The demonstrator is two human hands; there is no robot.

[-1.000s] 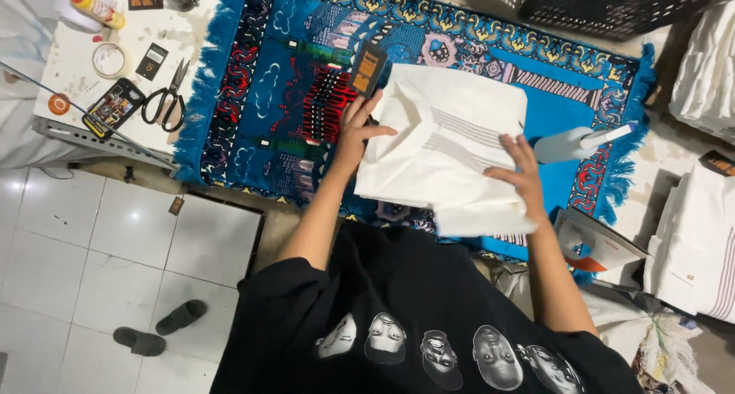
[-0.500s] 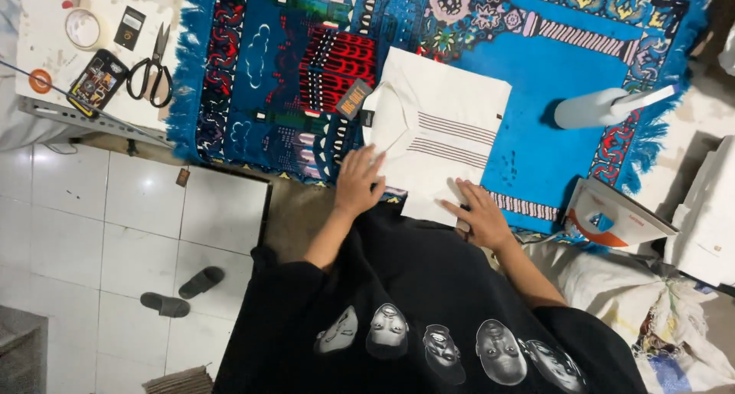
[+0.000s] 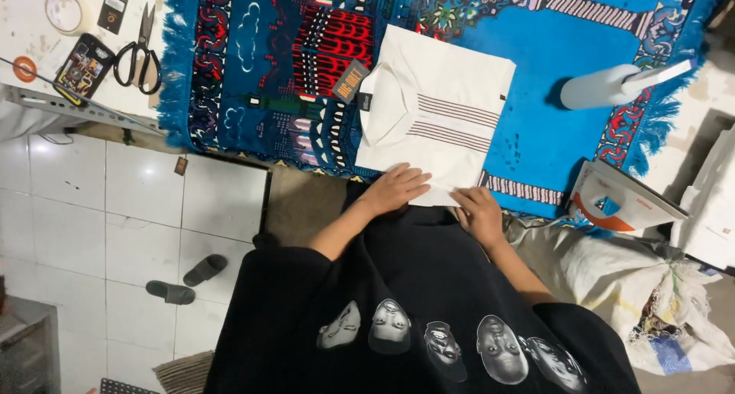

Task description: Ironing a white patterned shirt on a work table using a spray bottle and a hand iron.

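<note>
Where the blue patterned rug [image 3: 536, 65] covers the surface in the upper middle of the frame, a folded white shirt [image 3: 436, 111] lies flat, its collar toward the left and dark stripes running across its front. A dark hang tag [image 3: 350, 81] sits at the collar, resting on the rug just beside the shirt's upper left corner. Both hands press on the shirt's near edge — the left hand [image 3: 396, 187] lies palm down with its fingers [image 3: 413, 176] spread apart and flat on the cloth, while the right hand [image 3: 478, 212] rests just beside it with fingers curled loosely over the hem, gripping nothing that can be made out. The person's black printed top fills the lower middle of the frame. On the rug to the upper right lies a white spray bottle [image 3: 605, 86] on its side, and below it, at the rug's fringe, a white and orange iron [image 3: 612, 202]. In the upper left — off the rug — black scissors [image 3: 139, 49] and a tape roll [image 3: 65, 11] lie on the pale surface [image 3: 31, 57].
</note>
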